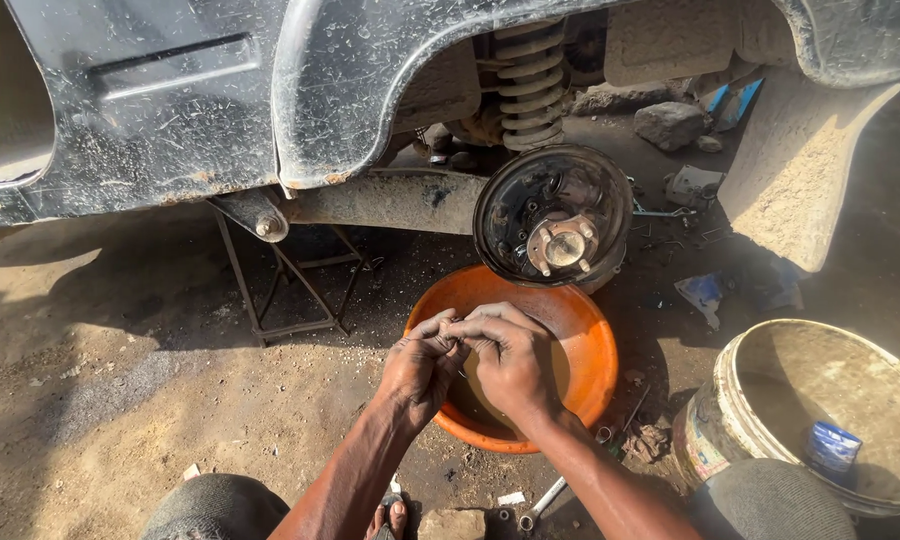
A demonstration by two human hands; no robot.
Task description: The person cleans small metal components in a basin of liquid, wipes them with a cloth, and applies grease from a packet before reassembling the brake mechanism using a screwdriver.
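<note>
left hand (422,362): over the orange basin, fingers curled, fingertips pinched against those of the other hand; whatever sits between them too small to make out.
right hand (510,360): over the middle of the basin, fingers bent inward, closed toward the left fingertips; cannot tell what is gripped.
orange basin (590,345): round, on the dirt ground right below the brake plate, dark liquid inside, partly hidden by both hands.
brake backing plate (555,213): bare, drum off, hub and studs showing at centre, tilted toward the camera, just above the far rim of the basin.
coil spring (530,85): dusty, upright in the wheel arch behind the plate.
car body (170,100): dark, scratched, across the top edge.
jack stand (285,270): metal frame under the sill, left of the basin.
bucket (820,400): pale, dirty, near the lower right corner, a small blue container inside.
socket tool (540,503): on the ground near the basin's near rim.
rock (668,124): behind the wheel arch, on the ground.
</note>
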